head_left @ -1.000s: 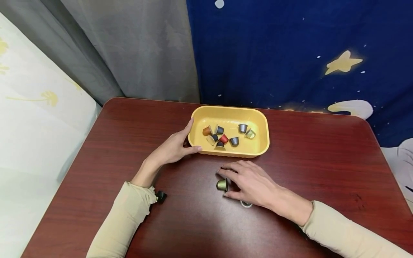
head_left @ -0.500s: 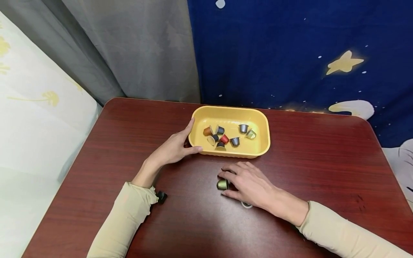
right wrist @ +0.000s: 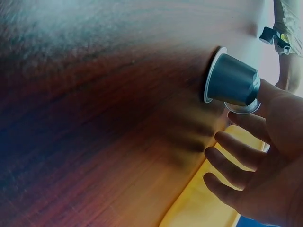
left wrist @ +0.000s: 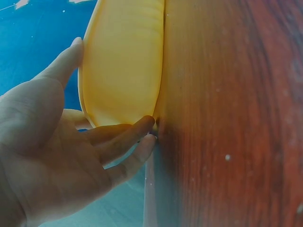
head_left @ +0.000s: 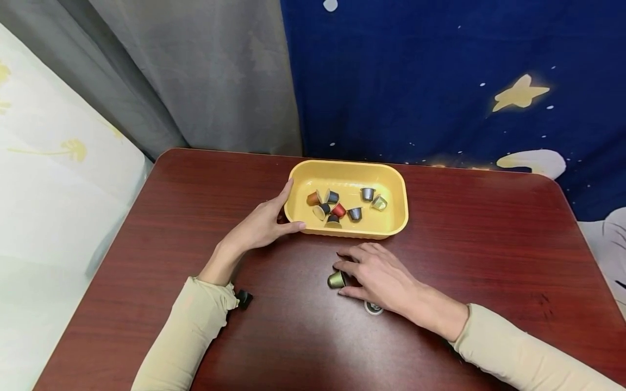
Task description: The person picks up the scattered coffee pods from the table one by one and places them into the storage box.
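Note:
My left hand [head_left: 261,222] rests at the left end of a yellow plastic basin [head_left: 401,228]. Its thumb touches the front rim, and the fairly straight fingers lie along the end wall. Near the middle of the table, a green coffee capsule [head_left: 336,280] lies on its side. Around it spread the fingers and thumb of my right hand [head_left: 381,274], the index and thumb tips close on either side. A dark grey capsule [right wrist: 232,80] stands rim-down beside the right palm; in the head view the hand partly covers this capsule [head_left: 374,308].
Inside the basin lie several capsules, among them a red one [head_left: 338,210], an orange one [head_left: 313,198] and a pale gold one [head_left: 379,203]. The brown wooden table [head_left: 489,233] ends at the curtains [head_left: 415,81] behind. A small black device [head_left: 243,299] sits at the left wrist.
My right thumb and index finger have drawn nearer to each other about the green capsule. The left hand, the basin and the capsules look the same.

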Tool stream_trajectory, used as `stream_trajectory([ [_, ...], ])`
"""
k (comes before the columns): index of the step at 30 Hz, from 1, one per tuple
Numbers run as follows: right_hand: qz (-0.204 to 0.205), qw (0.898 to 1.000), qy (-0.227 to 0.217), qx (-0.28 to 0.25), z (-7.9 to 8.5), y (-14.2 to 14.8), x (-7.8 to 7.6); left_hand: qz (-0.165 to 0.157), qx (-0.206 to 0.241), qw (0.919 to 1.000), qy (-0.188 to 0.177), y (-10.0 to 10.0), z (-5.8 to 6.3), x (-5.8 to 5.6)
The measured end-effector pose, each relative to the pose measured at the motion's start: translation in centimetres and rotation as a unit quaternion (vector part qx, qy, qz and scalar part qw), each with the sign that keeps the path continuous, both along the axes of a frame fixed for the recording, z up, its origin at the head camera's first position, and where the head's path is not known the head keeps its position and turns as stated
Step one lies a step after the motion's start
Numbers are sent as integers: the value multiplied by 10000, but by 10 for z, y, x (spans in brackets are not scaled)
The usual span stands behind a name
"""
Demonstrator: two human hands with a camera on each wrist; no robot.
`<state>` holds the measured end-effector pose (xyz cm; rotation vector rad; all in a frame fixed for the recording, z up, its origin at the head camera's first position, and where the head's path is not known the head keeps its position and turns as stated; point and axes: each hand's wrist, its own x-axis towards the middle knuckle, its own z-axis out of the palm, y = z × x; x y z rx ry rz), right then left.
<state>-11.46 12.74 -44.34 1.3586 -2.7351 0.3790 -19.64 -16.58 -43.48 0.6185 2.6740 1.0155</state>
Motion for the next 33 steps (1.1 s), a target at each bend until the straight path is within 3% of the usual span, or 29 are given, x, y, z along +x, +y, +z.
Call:
stream_trajectory([
  [17, 253, 9996, -38, -106, 1, 1, 1, 26, -8, 10000, -86, 1, 1, -1],
  [33, 454, 9988, 95, -170, 14, 1, 8, 19, 18, 10000, -9, 0, -1, -1],
])
